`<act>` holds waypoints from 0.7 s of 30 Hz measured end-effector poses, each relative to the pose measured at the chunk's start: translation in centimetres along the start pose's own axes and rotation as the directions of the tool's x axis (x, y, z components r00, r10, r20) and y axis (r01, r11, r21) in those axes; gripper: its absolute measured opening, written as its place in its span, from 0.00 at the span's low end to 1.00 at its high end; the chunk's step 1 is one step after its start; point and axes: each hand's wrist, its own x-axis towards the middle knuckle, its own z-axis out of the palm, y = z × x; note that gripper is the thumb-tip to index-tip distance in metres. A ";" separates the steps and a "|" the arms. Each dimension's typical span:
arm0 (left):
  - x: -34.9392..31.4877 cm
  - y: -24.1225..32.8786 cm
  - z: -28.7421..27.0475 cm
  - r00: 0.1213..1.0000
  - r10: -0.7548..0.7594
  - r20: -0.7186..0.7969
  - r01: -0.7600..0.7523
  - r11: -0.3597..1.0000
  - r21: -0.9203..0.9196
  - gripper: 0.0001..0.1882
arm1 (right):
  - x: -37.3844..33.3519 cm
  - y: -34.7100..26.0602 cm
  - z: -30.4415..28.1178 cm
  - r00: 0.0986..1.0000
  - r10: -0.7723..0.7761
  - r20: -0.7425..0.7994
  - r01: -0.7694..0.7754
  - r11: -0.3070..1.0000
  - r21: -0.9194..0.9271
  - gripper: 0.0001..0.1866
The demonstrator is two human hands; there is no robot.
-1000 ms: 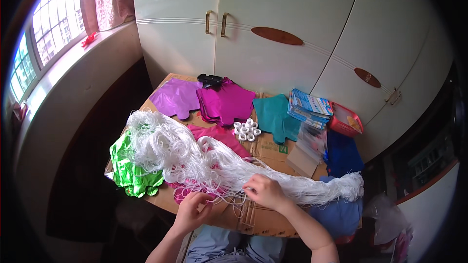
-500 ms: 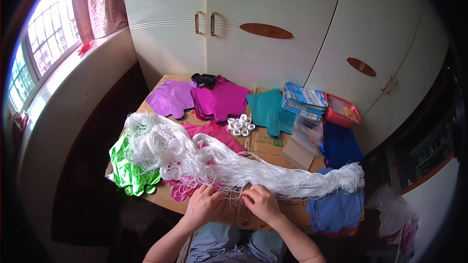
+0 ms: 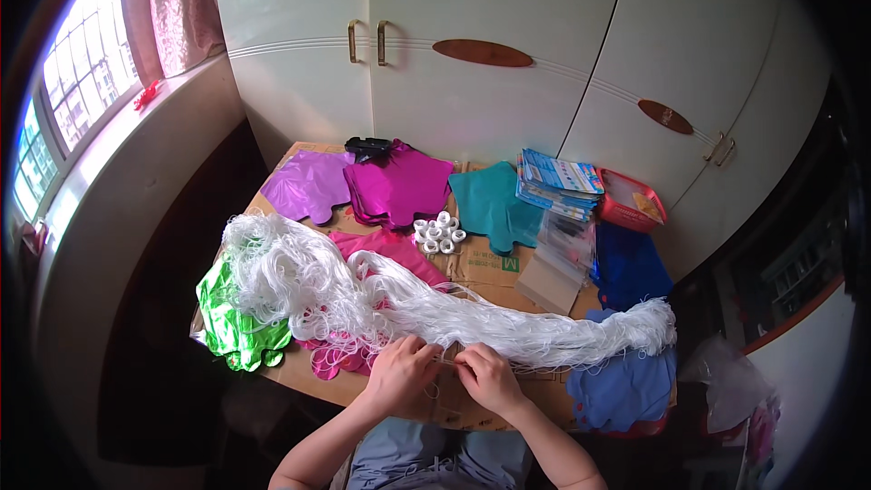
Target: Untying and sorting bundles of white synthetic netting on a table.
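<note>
My left hand and my right hand are close together at the near edge of the table, fingers pinched. A thin white string runs between the fingertips, and a loose loop hangs under them. Just beyond lies a long hank of white string, tangled at its left end and bunched at its right. It covers part of a pink foil sheet and a shiny green foil balloon. Flat blue-grey sheets rest partly beneath its right end.
Cardboard covers the table. Farther back lie lilac, magenta and teal foil pieces, white rolls, printed cards, a red basket and dark blue sheets. White cabinets stand behind.
My left hand has moved right, closer to my right hand, and the string between them has drawn shorter. The whole view has shifted slightly.
</note>
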 end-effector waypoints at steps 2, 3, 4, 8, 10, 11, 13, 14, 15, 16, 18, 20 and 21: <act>0.5 0.7 -0.6 1.000 0.006 -0.030 -0.007 1.000 -0.008 0.12 | -0.1 -0.2 -0.5 1.000 -0.023 -0.004 0.023 1.000 -0.015 0.06; 0.8 0.9 -0.7 0.999 0.010 -0.045 -0.011 1.000 -0.013 0.12 | -0.1 -0.3 -0.8 1.000 -0.018 -0.011 0.018 1.000 -0.004 0.06; 1.0 0.9 -0.7 0.998 0.043 -0.038 -0.043 0.999 0.013 0.11 | -0.2 -0.3 -1.1 1.000 -0.013 -0.018 0.013 1.000 0.007 0.06; 1.2 -0.5 -0.4 0.992 0.123 0.039 -0.126 0.987 0.100 0.10 | 0.0 -0.5 -1.7 1.000 -0.017 -0.014 0.018 0.998 0.053 0.05; 1.4 -0.8 -0.7 0.991 0.127 0.052 -0.132 0.985 0.108 0.08 | -0.3 -0.6 -1.8 1.000 -0.010 -0.016 0.010 0.999 0.050 0.05; 1.6 -0.8 -1.2 0.993 0.117 0.032 -0.120 0.988 0.102 0.07 | -0.3 -0.6 -1.9 1.000 -0.007 -0.016 0.008 0.999 0.050 0.06; 1.9 -1.2 -2.0 0.995 0.092 -0.032 -0.088 0.992 0.090 0.06 | -0.3 -1.4 -2.8 0.999 -0.032 0.031 0.030 0.998 0.062 0.06; 1.9 -1.7 -2.5 0.994 0.074 -0.077 -0.068 0.994 0.084 0.05 | -0.4 -1.8 -3.4 0.997 -0.046 0.057 0.042 0.997 0.068 0.06; 2.0 -2.2 -3.0 0.991 0.056 -0.122 -0.047 0.996 0.076 0.05 | -0.5 -2.0 -4.0 0.994 -0.041 0.106 0.029 0.993 0.113 0.06; 1.9 -2.4 -3.9 0.988 0.020 -0.155 -0.009 0.998 0.067 0.04 | -0.8 -2.0 -4.7 0.987 -0.038 0.155 0.013 0.988 0.156 0.06; 1.5 -3.0 -5.4 0.976 -0.007 -0.216 0.020 0.998 0.056 0.05 | -1.5 -1.8 -6.2 0.964 -0.036 0.264 -0.042 0.958 0.283 0.05; 1.0 -3.1 -7.1 0.952 -0.036 -0.304 0.055 0.997 0.053 0.05 | -2.4 -1.3 -7.5 0.921 -0.053 0.386 -0.132 0.890 0.437 0.04; 0.9 -3.1 -7.8 0.940 -0.071 -0.334 0.080 0.997 0.013 0.05 | -3.0 -0.7 -8.1 0.863 -0.055 0.502 -0.209 0.867 0.453 0.04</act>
